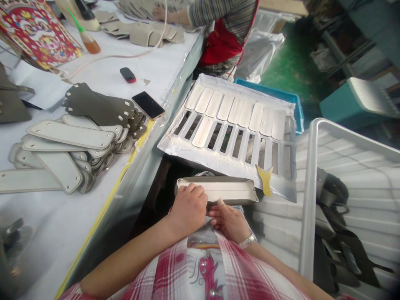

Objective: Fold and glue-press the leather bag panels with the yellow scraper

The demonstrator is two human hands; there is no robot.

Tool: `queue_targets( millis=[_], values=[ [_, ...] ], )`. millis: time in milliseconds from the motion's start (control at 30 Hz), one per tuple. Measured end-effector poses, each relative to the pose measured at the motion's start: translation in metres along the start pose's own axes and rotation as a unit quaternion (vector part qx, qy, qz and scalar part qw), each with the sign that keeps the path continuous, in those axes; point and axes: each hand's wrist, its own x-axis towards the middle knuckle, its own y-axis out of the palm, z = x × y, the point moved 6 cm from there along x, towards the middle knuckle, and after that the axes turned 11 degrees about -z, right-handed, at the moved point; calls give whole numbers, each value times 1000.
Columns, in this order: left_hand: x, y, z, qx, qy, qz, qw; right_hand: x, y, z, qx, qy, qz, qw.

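Observation:
A grey bag body lies over my lap, its long side across me and a cream panel facing up inside its raised grey edges. My left hand is closed over its near left part, the fingers curled onto the panel. Lower and to the right, my right hand pinches the near edge, thumb on top and the other fingers curled beneath. What those fingers touch underneath is hidden. Just beyond the bag body, a white slotted rack carries a row of cream strips, and a yellow piece hangs on its near edge.
On the table to the left are piled light grey strips, dark grey strips, a phone and a glue bottle. A white bin with dark bags stands right. At the far table edge, a co-worker's hand rests among grey pieces.

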Motion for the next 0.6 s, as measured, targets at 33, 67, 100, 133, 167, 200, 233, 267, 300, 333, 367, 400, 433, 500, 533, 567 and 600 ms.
queue_targets(
  millis=[33, 67, 100, 133, 167, 200, 233, 267, 300, 333, 367, 400, 433, 500, 533, 567, 600],
  values=[
    [0, 0, 0, -1, -7, -3, 1000, -1, 2, 0, -1, -2, -1, 1000],
    [0, 0, 0, -2, -13, -6, 1000, -1, 4, -1, -3, -4, 0, 1000],
    [0, 0, 0, -2, -18, -8, 1000, -2, 7, -1, -5, -6, 2, 1000],
    [0, 0, 0, -3, -23, -10, 1000, -2, 9, -1, -7, -9, 5, 1000],
    [0, 0, 1, -3, -27, -13, 1000, -3, 11, -1, -10, -12, 9, 1000],
    [0, 0, 1, -2, -32, -16, 999, -4, 13, -1, -13, -14, 11, 1000],
    [0, -1, 2, -2, -38, -20, 999, -4, 15, -2, -15, -15, 13, 1000],
    [0, -2, 2, 0, -44, -25, 999, -4, 17, -2, -17, -16, 15, 1000],
    [1, -3, 3, 1, -49, -31, 998, -5, 19, -2, -19, -19, 18, 999],
    [1, -3, 3, 2, -52, -36, 998, -5, 20, -2, -22, -22, 22, 999],
    [2, -4, 3, 4, -54, -39, 998, -6, 22, -2, -27, -27, 26, 999],
    [3, -5, 2, 5, -53, -41, 998, -6, 23, -1, -33, -32, 29, 999],
    [3, -5, 1, 7, -50, -41, 998, -7, 24, -1, -41, -37, 29, 998],
    [5, -4, 0, 8, -47, -40, 998, -9, 25, 0, -52, -40, 22, 998],
    [5, -5, 0, 8, -46, -39, 998, -10, 27, 0, -55, -40, 20, 997],
    [5, -6, 1, 9, -48, -40, 998, -10, 28, 1, -55, -38, 19, 998],
    [4, -8, 4, 9, -53, -43, 998, -11, 29, 1, -54, -34, 19, 998]
  ],
)
